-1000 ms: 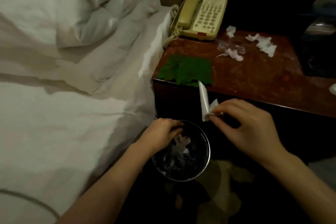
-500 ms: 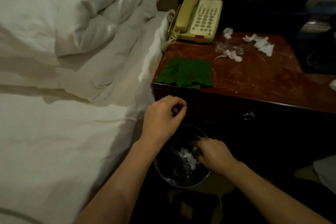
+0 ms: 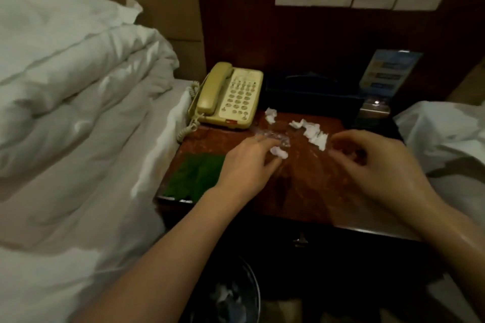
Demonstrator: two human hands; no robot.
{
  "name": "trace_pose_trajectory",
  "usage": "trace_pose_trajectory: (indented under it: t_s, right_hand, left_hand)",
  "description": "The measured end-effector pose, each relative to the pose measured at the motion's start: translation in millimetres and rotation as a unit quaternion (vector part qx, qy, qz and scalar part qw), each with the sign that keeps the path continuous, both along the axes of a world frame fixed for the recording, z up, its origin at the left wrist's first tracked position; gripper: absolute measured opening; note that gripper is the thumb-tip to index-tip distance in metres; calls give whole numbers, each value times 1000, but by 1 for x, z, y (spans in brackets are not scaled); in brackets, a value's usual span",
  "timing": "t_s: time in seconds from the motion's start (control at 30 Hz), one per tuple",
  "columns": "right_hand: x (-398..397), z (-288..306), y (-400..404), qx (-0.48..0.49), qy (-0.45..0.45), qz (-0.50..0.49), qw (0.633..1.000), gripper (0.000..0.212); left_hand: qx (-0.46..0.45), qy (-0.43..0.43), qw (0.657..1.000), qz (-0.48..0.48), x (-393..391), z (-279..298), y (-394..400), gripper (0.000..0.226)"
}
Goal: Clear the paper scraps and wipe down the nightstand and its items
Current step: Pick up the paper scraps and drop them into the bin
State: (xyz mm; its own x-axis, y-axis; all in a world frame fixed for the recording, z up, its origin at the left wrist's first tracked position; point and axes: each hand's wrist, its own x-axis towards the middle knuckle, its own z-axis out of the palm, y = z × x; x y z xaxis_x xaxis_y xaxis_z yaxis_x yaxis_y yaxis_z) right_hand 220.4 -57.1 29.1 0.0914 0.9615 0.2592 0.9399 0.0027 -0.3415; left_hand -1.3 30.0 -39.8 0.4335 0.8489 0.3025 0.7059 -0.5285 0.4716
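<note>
Paper scraps (image 3: pixel 312 131) lie on the tabletop (image 3: pixel 301 186) near the phone (image 3: pixel 231 96). Both hands, down at the bin (image 3: pixel 236 296) half a second ago, are now up over them. The left hand (image 3: pixel 246 162) touches a small scrap (image 3: pixel 279 152) with loose fingers; the right hand (image 3: pixel 378 162) is blurred, so I cannot tell its grip. Another pickup seems underway. The green cloth (image 3: pixel 195 178) waits, untouched. Phone and dark box (image 3: pixel 309 94) crowd the back.

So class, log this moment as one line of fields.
left hand: reaching paper scrap | right hand: blurred, over nightstand | green cloth: untouched
</note>
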Motion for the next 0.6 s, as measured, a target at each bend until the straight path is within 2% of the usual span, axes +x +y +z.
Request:
trace_pose_trajectory:
  t_s: [0.13, 0.27, 0.4, 0.5, 0.6]
  right_hand:
    - [24, -13, 36, -18, -30, -14, 999, 31]
    - [37, -49, 73, -39, -56, -6, 998, 36]
    - [40, -74, 105, -52, -77, 39, 995, 38]
    - [42, -85, 123, -72, -101, 73, 990, 48]
    - [45, -88, 134, -75, -63, 85, 992, 59]
  left_hand:
    - [-20, 70, 997, 10, 27, -5, 28, 39]
    - [-52, 84, 994, 38, 26, -21, 42, 27]
    - [-21, 73, 996, 40, 23, -26, 47, 17]
    - [-38, 35, 997, 54, 19, -17, 54, 5]
    - [-38, -23, 997, 66, 14, -6, 62, 19]
